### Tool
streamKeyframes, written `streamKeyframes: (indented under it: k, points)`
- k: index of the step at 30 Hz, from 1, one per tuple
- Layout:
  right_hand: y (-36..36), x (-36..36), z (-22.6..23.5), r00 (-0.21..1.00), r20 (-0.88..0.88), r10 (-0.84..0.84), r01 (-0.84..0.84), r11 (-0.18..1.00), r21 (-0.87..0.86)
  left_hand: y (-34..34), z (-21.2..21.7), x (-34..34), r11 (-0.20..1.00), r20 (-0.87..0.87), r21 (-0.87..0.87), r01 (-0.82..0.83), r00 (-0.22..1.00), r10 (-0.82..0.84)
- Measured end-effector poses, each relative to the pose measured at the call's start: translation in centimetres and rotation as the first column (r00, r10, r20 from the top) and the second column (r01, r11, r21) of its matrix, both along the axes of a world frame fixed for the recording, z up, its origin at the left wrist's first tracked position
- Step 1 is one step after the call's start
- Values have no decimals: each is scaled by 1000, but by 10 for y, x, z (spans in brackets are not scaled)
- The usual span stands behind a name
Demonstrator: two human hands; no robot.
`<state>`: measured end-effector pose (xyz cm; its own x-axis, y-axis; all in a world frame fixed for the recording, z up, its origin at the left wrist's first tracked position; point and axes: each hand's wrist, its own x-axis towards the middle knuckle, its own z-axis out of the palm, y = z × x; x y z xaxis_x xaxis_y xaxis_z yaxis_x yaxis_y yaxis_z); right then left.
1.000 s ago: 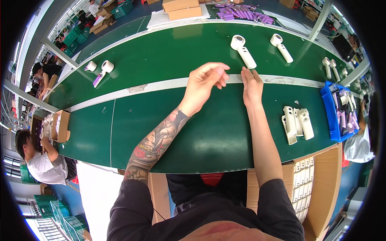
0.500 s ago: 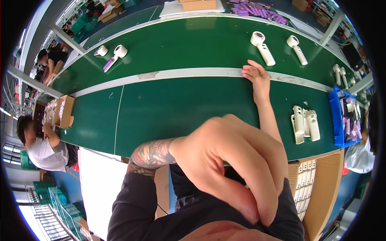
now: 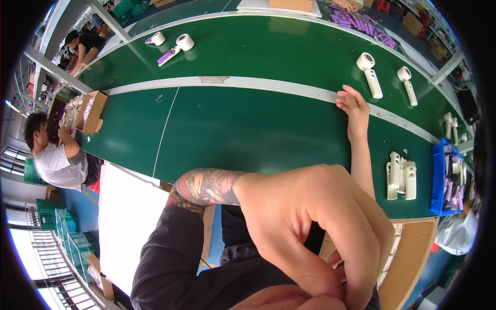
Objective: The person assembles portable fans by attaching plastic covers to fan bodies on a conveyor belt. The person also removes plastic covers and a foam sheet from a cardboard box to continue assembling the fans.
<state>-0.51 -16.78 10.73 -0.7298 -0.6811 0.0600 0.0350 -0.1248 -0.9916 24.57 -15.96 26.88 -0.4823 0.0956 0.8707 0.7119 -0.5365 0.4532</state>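
My left hand point(image 3: 320, 222) is raised close in front of the camera, its tattooed forearm bent over the near table edge. Its thumb and fingers curl together near the lower edge of the picture; whatever lies between the tips, if anything, is hidden. My right hand point(image 3: 354, 107) rests at the white strip across the green table, palm partly up, fingers loosely stretched and holding nothing. Nearest to it, beyond the strip, lies a white handheld fan body point(image 3: 369, 75) with a round head. Several white casing parts point(image 3: 402, 177) lie on the table right of my right forearm.
A second white fan body point(image 3: 407, 85) and purple-and-white ones point(image 3: 176, 49) lie on the far green surface. At right stands a blue bin point(image 3: 440, 178) of parts, with a cardboard box point(image 3: 413, 253) below. A co-worker point(image 3: 57, 150) sits at left beside an open carton point(image 3: 93, 112).
The view has tilted and shifted, so the table's things sit differently in the picture. My left hand has moved right and slightly down in it, fingers still curled. My right hand remains by the strip.
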Motion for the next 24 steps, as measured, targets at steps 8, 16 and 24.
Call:
streamKeyframes:
  k: [8,16,24]
  points:
    - [54,-42,53,968,-177,177,-134,964,230,-8,3,6,988,-130,-65,-143,982,133]
    - [193,-165,107,695,-524,491,182,585,790,-13,16,6,927,-228,-142,-348,922,312]
    - [263,-145,90,777,-349,524,184,341,922,-11,17,18,631,-360,-223,-743,665,655]
